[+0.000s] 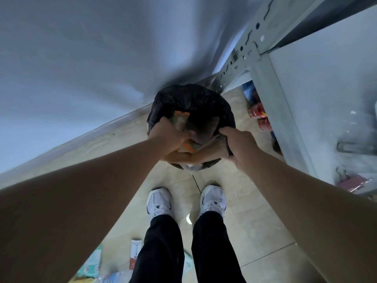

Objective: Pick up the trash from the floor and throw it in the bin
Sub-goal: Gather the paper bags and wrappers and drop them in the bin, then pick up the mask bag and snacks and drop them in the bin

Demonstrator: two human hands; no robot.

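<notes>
While more litter waits on the floor [255,231] behind the white trainers [159,203], a person leans over the bin [191,103], which stands against the wall beside a metal shelf [271,103]. The left hand [169,133] is closed around an orange-and-grey wrapper [186,148], pushing it into the black liner. The right hand [238,144] pinches the liner's rim, apparently to keep the mouth open. Packets [91,264] lie near the heels; one white-and-red carton [135,254] carries print too small to read. A barcode sticker [235,55] marks the shelf upright.
</notes>
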